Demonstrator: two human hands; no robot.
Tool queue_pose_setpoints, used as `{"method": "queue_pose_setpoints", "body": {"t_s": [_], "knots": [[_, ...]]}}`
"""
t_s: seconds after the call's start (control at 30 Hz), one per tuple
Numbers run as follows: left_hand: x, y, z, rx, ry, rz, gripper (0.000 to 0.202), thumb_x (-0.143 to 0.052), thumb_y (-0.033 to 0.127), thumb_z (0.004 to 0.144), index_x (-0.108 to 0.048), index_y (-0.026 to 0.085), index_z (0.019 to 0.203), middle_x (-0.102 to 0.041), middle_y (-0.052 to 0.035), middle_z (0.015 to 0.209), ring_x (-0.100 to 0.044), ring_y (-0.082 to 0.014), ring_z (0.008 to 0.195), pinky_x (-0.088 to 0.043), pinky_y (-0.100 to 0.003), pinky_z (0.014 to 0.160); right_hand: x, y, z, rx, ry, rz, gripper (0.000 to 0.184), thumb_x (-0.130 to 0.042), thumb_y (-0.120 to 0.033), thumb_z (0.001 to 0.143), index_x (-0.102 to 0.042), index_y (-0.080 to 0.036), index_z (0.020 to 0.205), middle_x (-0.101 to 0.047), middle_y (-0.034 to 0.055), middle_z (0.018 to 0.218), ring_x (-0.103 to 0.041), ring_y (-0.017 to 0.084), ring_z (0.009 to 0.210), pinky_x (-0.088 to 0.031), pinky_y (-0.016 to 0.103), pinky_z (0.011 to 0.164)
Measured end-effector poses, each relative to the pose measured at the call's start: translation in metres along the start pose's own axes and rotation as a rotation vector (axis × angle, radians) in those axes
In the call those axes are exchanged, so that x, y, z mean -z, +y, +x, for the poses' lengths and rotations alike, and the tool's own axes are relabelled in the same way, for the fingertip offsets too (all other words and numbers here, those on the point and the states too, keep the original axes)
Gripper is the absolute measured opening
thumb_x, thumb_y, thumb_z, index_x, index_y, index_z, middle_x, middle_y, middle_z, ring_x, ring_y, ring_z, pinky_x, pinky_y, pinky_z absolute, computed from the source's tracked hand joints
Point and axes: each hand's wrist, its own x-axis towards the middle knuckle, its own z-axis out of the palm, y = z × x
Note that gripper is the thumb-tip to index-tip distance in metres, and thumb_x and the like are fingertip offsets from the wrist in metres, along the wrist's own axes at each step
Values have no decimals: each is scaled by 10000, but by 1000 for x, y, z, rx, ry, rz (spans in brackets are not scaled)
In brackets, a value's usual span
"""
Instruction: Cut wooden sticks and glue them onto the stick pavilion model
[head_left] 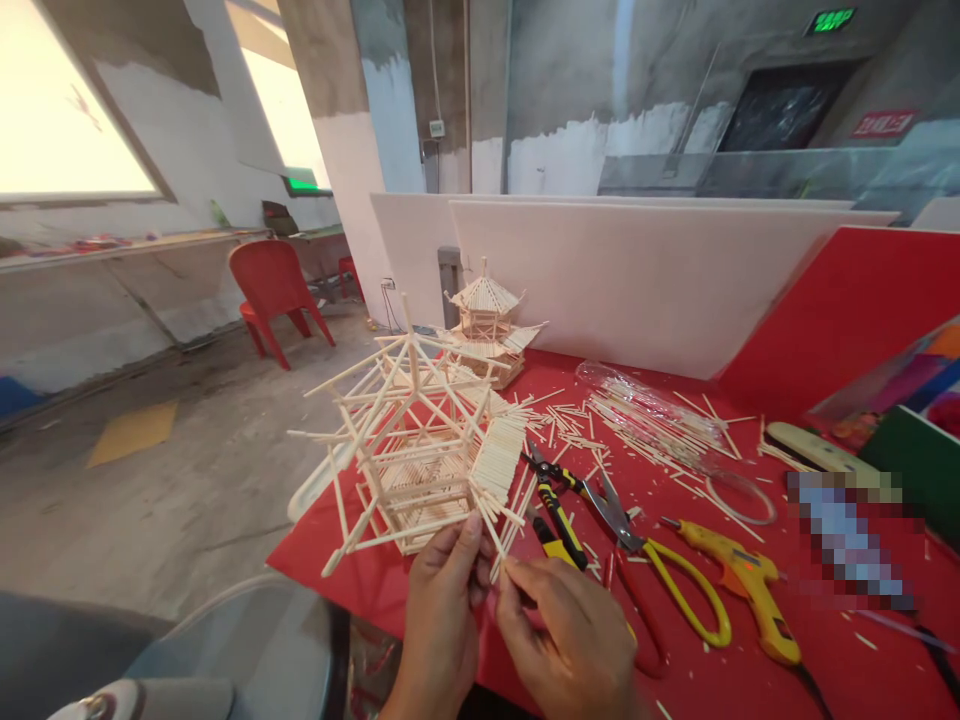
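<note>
Pale wooden-stick pavilion frame [420, 450] hangs tilted over the near left corner of the red tabletop [750, 680], raised clear of it. The left hand [442, 600] pinches a lower stick at the frame's near edge between thumb and fingertips. The right hand [574, 635], just beside it above the same corner, nips a thin stick end by the slatted roof panel. The frame looks feather-light but brittle, its glued joints likely to snap under a squeeze, so the thicker corner posts seem the safest grip. Yellow-handled scissors [622, 525] lie on the tabletop's near middle.
</note>
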Motion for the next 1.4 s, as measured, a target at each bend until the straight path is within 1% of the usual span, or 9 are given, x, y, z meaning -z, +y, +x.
{"method": "queue_pose_setpoints", "body": {"t_s": [0.13,0.27,0.33,0.47,0.63,0.83,1.0,1.17,1.4], "knots": [[-3,-3,2,-38,23,-4,362,-890,386,587,-632,133,616,-557,42,488,-424,-36,407,-337,-136,387,0,0,-1,6,-14,-19,105,-629,-73,849,-666,-158,900,-670,-9,628,-612,104,528,-468,222,544],[-7,-2,3,-97,46,-57,409,-910,351,562,-691,147,841,-568,65,529,-420,-30,406,-329,-127,380,-1,-1,-2,13,-17,-19,110,-617,-62,852,-661,-152,897,-641,-10,607,-572,100,498,-452,222,521],[-9,-3,4,-119,70,-68,444,-914,340,555,-693,154,892,-567,72,538,-410,-22,399,-319,-121,375,-2,-1,-3,9,-18,-22,114,-617,-66,854,-661,-157,906,-650,-6,622,-586,107,519,-463,228,544],[-11,-4,4,-143,112,-68,461,-918,373,536,-692,159,875,-539,82,488,-397,-25,374,-302,-119,353,-4,-1,-5,11,-4,-25,103,-622,-75,855,-661,-154,908,-663,2,638,-607,114,541,-475,234,563],[-9,-7,5,-129,114,-70,420,-900,425,563,-688,148,797,-534,75,465,-399,-28,370,-304,-125,352,-3,-2,-3,36,15,-34,93,-611,-95,871,-660,-158,919,-683,9,653,-639,116,558,-499,229,587],[-8,-7,8,-145,99,-103,404,-906,404,558,-694,143,784,-546,68,476,-403,-28,393,-316,-138,382,-2,0,-5,17,-16,-1,126,-610,-84,869,-664,-154,959,-691,8,666,-644,115,564,-507,227,584],[-7,-6,7,-129,70,-104,387,-899,397,579,-699,149,800,-541,67,473,-394,-28,397,-310,-137,389,-2,-1,-4,21,-3,5,116,-606,-86,876,-665,-150,953,-700,20,683,-659,116,583,-516,222,602],[-10,-2,7,-121,45,-92,359,-891,394,588,-680,151,748,-535,60,468,-400,-34,410,-293,-126,386,1,0,-2,38,-26,-2,119,-606,-95,872,-677,-149,951,-709,25,691,-674,123,594,-521,218,601],[-13,5,7,-133,57,-44,308,-882,310,569,-647,152,691,-525,57,472,-412,-46,422,-289,-128,388,3,1,0,28,-17,-3,115,-598,-88,871,-679,-145,930,-714,30,697,-688,124,605,-539,211,615]]}}
